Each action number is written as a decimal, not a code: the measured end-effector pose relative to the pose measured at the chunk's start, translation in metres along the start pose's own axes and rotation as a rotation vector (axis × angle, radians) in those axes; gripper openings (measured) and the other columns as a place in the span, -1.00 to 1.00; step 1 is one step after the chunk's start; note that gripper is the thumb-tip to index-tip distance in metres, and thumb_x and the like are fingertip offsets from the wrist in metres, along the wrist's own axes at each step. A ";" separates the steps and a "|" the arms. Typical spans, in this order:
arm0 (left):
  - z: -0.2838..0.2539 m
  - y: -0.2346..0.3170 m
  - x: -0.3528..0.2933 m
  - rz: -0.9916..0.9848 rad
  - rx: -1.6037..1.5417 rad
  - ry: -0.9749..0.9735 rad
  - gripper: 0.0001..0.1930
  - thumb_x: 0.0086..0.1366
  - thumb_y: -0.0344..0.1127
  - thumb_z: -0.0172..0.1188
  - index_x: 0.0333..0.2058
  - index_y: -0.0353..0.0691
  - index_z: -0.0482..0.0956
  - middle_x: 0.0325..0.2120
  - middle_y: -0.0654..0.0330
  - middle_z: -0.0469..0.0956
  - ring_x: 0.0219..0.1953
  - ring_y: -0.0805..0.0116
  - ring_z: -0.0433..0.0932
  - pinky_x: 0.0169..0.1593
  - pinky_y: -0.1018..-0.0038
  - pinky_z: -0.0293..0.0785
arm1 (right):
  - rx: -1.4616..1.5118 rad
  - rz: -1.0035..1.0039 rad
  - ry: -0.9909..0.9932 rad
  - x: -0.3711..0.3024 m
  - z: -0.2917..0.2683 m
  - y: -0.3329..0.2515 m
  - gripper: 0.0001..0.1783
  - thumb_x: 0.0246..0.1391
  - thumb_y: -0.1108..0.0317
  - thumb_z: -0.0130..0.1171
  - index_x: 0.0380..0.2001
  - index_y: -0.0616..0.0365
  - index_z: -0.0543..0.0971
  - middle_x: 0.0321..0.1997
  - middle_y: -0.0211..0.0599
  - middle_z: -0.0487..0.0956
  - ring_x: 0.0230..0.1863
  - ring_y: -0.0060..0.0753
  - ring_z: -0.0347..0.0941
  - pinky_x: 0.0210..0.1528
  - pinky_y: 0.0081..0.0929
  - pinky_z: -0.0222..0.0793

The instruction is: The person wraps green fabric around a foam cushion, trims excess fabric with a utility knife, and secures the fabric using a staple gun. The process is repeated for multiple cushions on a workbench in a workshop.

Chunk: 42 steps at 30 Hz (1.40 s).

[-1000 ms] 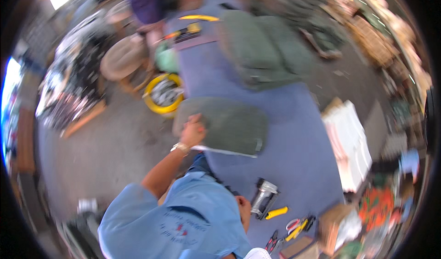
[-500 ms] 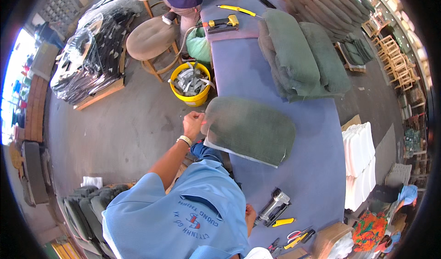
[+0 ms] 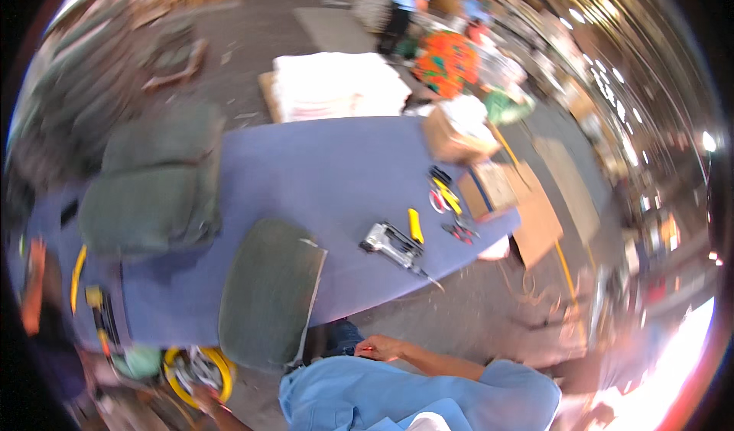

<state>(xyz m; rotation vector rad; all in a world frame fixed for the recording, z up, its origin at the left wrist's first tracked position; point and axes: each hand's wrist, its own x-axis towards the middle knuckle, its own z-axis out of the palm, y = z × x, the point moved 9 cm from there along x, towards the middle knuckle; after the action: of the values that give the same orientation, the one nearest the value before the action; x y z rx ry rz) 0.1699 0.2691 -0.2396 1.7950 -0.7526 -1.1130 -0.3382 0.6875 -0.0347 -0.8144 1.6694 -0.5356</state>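
My right hand is closed in front of my blue shirt, close to the table edge. Between its fingers shows a small red thing too small to name. My left hand, smeared by motion, is at the yellow bucket of pale strips; its fingers cannot be made out. Between my hands, a dark green padded cushion lies over the near edge of the blue-covered table, a pale edge along its right side. To the right of the cushion lie a grey staple gun and a yellow utility knife.
Stacked green cushions occupy the table's left. Scissors and red-handled pliers lie near the cardboard boxes at the right end. A co-worker's arm reaches in at far left, near a yellow-and-black staple gun. White stacked pieces stand beyond.
My view has swung to the right. My left hand has left the cushion's edge and is now at the bucket. A red bit, earlier at my left fingers, now shows in my right hand.
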 end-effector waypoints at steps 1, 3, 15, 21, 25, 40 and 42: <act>0.041 -0.007 -0.017 0.049 0.201 -0.086 -0.35 0.39 0.18 0.19 0.16 -0.32 0.54 0.12 0.04 0.56 0.07 0.12 0.61 0.07 0.18 0.62 | 0.013 -0.007 0.069 -0.005 0.005 0.000 -0.65 0.40 0.04 0.09 -0.06 0.03 0.67 -0.18 -0.25 0.71 -0.17 -0.32 0.60 -0.07 -0.32 0.50; 0.105 -0.023 -0.061 0.127 0.461 -0.290 -0.36 0.38 0.17 0.19 0.14 -0.30 0.55 0.11 0.05 0.57 0.07 0.12 0.61 0.07 0.18 0.62 | 0.007 -0.033 0.159 -0.011 0.018 -0.001 -0.64 0.38 -0.03 0.08 -0.07 -0.05 0.67 -0.17 -0.23 0.71 -0.16 -0.21 0.61 -0.07 -0.25 0.50; 0.214 -0.052 -0.178 0.469 1.109 -1.006 -0.46 0.32 0.12 0.23 0.05 -0.20 0.62 0.04 0.06 0.62 0.02 0.09 0.64 0.04 0.16 0.61 | 0.016 -0.039 0.217 -0.008 0.077 0.012 -0.50 0.41 -0.12 -0.02 -0.05 0.05 0.66 0.24 -0.01 0.54 0.29 0.03 0.42 0.24 -0.12 0.35; 0.198 -0.054 -0.152 0.520 1.211 -1.006 -0.51 0.29 0.10 0.25 0.00 -0.15 0.65 0.01 0.07 0.64 0.00 0.08 0.65 0.02 0.16 0.61 | -0.136 0.126 0.011 -0.017 0.078 -0.025 -0.26 0.41 -0.33 -0.29 0.39 -0.13 0.39 0.51 0.12 0.24 0.53 0.13 0.14 0.46 -0.03 0.15; 0.187 -0.071 -0.150 0.565 1.278 -1.042 -0.55 0.26 0.08 0.26 -0.03 -0.11 0.67 -0.01 0.07 0.65 -0.02 0.07 0.66 0.01 0.15 0.61 | -0.282 0.167 -0.183 -0.010 0.109 -0.014 -0.03 0.27 -0.58 -0.56 0.56 -0.30 0.04 0.63 0.16 -0.14 0.61 0.19 -0.10 0.55 0.12 -0.07; 0.170 -0.130 -0.185 0.871 1.455 -1.214 -0.66 0.19 0.01 0.30 -0.14 0.02 0.75 -0.10 0.09 0.71 -0.08 0.04 0.70 -0.03 0.14 0.61 | 0.220 0.291 -0.026 0.004 0.116 0.004 0.03 0.31 -0.54 -0.43 0.53 0.02 0.13 0.66 0.07 -0.27 0.66 0.06 -0.33 0.60 0.02 -0.27; 0.170 -0.133 -0.185 0.926 1.455 -1.229 -0.68 0.18 0.00 0.31 -0.16 0.04 0.76 -0.11 0.09 0.72 -0.08 0.04 0.70 -0.03 0.13 0.60 | 0.184 0.254 -0.042 0.026 0.126 0.030 0.06 0.28 -0.57 -0.45 0.53 0.03 0.12 0.66 0.06 -0.23 0.66 0.06 -0.32 0.61 0.01 -0.32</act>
<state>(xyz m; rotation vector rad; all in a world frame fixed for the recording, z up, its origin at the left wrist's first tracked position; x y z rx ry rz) -0.0555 0.4195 -0.3257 0.9859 -3.2974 -0.8580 -0.2269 0.6970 -0.1047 -0.4686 1.6282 -0.4830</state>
